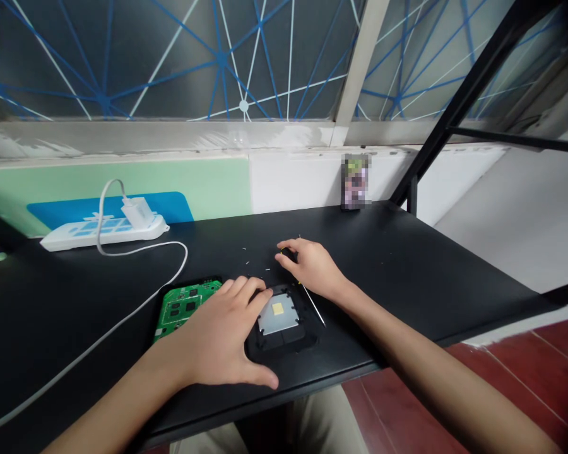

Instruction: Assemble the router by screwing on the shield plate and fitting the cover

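Observation:
A black plastic device shell (284, 334) lies near the front edge of the black table (430, 271), with a silver plate and a small yellow square (278, 309) inside it. My left hand (222, 337) rests on the shell's left side, fingers together and lying flat, thumb along its front. A green circuit board (182, 306) lies just left of that hand. My right hand (312, 265) is behind the shell, fingers curled down over a small dark object (288, 254) on the table. A thin metal tool (312, 304) lies beside the right wrist.
A white power strip (99, 230) with a white charger (139, 213) plugged in sits at the back left; its white cable (123, 321) runs across the table toward the front left. A small card (356, 181) leans on the wall. Tiny screws (258, 265) are scattered behind the shell.

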Available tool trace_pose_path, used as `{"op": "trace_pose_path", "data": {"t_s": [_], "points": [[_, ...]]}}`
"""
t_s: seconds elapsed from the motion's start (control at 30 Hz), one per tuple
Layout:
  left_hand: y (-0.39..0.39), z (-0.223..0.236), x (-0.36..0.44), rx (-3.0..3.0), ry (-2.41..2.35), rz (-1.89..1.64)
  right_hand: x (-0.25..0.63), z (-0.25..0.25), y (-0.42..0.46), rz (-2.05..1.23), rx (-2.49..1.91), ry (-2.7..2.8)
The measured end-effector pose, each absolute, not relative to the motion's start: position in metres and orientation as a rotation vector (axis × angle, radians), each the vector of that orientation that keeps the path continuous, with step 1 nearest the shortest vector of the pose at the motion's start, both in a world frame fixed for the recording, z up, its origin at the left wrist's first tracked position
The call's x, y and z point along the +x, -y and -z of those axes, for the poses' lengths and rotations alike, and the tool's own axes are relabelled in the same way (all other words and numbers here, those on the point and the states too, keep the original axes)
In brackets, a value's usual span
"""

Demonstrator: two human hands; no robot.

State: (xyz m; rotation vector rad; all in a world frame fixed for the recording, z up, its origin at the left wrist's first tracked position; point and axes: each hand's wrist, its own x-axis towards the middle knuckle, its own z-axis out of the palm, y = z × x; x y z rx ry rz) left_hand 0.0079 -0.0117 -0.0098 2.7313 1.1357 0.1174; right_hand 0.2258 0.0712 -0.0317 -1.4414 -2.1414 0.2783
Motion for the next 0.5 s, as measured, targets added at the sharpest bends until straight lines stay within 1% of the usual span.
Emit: {"op": "trace_pose_path", "data": {"t_s": [0.3,0.5], "points": [[0.011,0.0159,0.0035,2.716,-1.147,-0.191,0.228,0.0306,-0.0688,0.008,-1.623,2.24],[0.0114,0.0134,0.0028,2.689,-1.135,-0.184,0.2322,0.0345,-0.0689,0.116,-1.641,2.265]]}}
